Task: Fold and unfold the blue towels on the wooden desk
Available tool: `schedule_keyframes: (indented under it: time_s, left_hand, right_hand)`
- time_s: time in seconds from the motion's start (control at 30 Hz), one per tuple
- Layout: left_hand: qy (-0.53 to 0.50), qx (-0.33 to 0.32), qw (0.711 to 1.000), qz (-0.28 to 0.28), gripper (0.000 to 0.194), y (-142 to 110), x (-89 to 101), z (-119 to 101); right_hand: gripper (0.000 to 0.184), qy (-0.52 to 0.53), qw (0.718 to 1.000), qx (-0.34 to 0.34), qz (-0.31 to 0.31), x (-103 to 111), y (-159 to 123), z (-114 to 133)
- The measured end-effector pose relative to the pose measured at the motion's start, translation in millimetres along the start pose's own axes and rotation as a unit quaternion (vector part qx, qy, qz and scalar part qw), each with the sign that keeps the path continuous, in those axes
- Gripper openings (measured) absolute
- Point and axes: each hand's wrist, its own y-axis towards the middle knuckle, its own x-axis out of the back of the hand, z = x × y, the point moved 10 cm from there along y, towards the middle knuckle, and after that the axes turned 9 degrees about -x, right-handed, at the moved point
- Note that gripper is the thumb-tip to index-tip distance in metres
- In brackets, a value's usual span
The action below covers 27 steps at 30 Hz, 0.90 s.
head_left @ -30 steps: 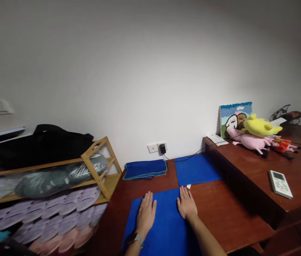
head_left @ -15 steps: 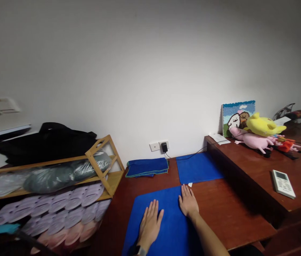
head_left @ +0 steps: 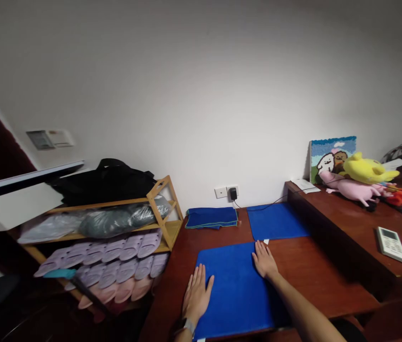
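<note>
A blue cloth [head_left: 232,289] lies spread out on the brown wooden table [head_left: 314,266] in front of me. My left hand [head_left: 198,292] rests flat at the cloth's left edge, fingers stretched and thumb apart. At the far right corner of the same cloth, my right hand [head_left: 265,260] lies flat, close to a small white tag. Neither hand grips anything. Behind, a second blue cloth [head_left: 277,221] is laid flat, and a folded dark blue cloth [head_left: 211,217] with light green edging lies by the wall.
A raised brown surface at right carries a white remote control [head_left: 392,243], plush toys [head_left: 355,183] and a picture [head_left: 332,154]. A plug [head_left: 233,193] with a black cable sits in the wall socket. At left stands a wooden rack [head_left: 165,211] with slippers [head_left: 126,266] and a black bag [head_left: 104,183].
My left hand has shifted to the cloth's left edge, away from its middle. The right hand stays near the far right corner. The view has turned left.
</note>
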Motion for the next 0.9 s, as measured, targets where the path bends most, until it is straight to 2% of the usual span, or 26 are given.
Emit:
schedule_keyframes:
  time_s: [0.13,0.37,0.7,0.8,0.9]
  left_hand:
    - [-0.009,-0.002,1.0,0.001,0.083,0,0.0,1]
    - [-0.005,-0.003,1.0,0.008,0.083,5,-2.8,0]
    - [0.036,0.012,0.999,0.026,0.077,9,3.6,-2]
    - [0.033,-0.001,0.999,0.0,0.077,15,12.4,-33]
    - [-0.012,-0.061,0.998,-0.011,0.075,23,10.6,-97]
  right_hand:
    - [0.069,0.016,1.0,-0.007,-0.019,5,-23,-10]
    - [0.072,0.013,1.0,0.008,-0.011,-17,-73,-23]
    - [0.071,0.005,1.0,0.01,0.004,-6,-77,-16]
    - [0.071,0.007,1.0,0.009,0.003,-5,-78,-16]
    - [0.07,0.017,1.0,0.009,-0.007,-3,-78,-16]
